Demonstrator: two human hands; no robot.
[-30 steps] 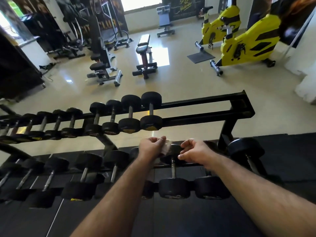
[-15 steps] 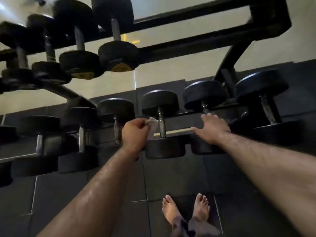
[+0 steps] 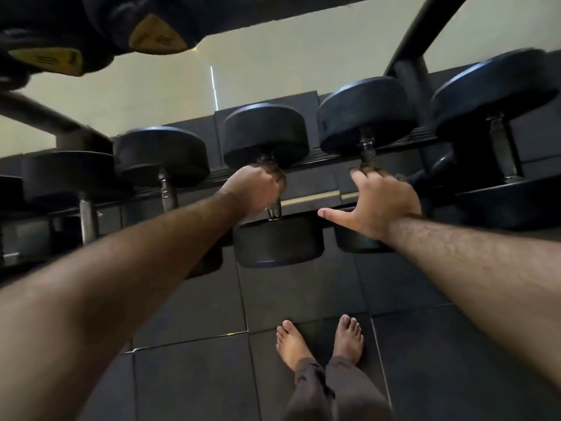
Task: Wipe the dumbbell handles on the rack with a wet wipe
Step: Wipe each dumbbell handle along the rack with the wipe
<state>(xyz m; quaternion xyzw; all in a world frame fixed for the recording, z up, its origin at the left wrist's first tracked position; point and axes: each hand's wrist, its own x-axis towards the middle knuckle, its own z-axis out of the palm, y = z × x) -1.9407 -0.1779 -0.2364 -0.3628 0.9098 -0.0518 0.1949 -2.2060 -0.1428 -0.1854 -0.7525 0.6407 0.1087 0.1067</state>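
since the earlier frame the view is tipped further down and drawn nearer the lower shelf, and the left hand is moved from beside the steel handle onto it. the white wet wipe, seen earlier in that hand, is hidden now. left to right: the left hand is clenched round the steel handle of the black round-headed dumbbell on the black metal rack; the right hand is laid flat, fingers straight, over the neighbouring black dumbbell. two bare feet are seen on the dark rubber floor tiles.
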